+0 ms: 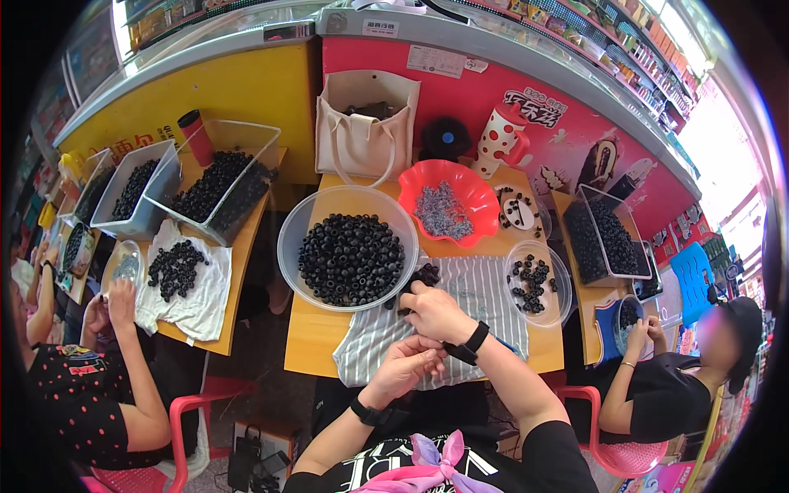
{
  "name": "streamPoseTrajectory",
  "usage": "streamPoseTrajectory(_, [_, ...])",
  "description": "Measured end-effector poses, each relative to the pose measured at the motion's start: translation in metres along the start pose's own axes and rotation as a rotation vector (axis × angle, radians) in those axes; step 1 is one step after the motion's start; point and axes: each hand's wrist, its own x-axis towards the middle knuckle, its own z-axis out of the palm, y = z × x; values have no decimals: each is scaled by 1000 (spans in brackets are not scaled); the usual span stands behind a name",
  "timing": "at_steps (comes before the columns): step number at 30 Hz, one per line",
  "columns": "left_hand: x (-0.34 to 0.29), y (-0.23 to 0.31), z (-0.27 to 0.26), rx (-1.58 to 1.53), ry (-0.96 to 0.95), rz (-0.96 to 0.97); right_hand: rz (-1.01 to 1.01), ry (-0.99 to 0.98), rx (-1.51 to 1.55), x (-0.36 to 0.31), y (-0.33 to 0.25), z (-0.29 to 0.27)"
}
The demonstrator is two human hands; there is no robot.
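Observation:
My right hand (437, 311) reaches forward over a grey-and-white striped cloth (485, 287). Its fingers bend down against a small pile of black rounded pieces (426, 274), and what lies under the fingertips is hidden. Closer to my body, my left hand (404, 361) is held with its fingers curled together below my right wrist; anything inside them is too small to make out. Just left of the pile stands a clear round tub (283, 261) full of similar black pieces. A red wavy-rimmed bowl (408, 185) of tiny greyish bits sits behind the cloth.
Right of the cloth are a clear bowl (562, 306) and a lidded dish (538, 204) with black pieces. A canvas tote (349, 156) and a dotted tumbler (499, 141) stand at the back. Co-workers sit left and right near bins (222, 215) of black parts.

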Motion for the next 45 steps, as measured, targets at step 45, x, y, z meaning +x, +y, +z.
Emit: streamPoseTrajectory(45, [-16,22,5,90,397,211,128,142,39,-8,-10,11])
